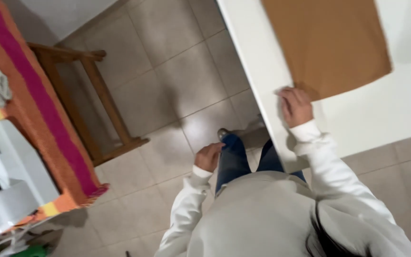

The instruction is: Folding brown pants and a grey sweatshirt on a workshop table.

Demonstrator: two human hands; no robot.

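My right hand (295,105) rests on the white table (357,119) near its front edge, fingers curled on the near corner of a flat brown cloth (327,43) spread over the tabletop. My left hand (209,156) hangs beside my thigh in a loose fist, and I see nothing in it. Both arms wear white sleeves. Below the hands are my blue jeans (234,159) and one shoe (223,133) on the tiled floor.
A wooden stand (96,95) props up a surface draped in an orange and pink striped cloth (48,109) on the left. White appliances (5,176) sit on it. Beige floor tiles (177,81) lie between that and the table.
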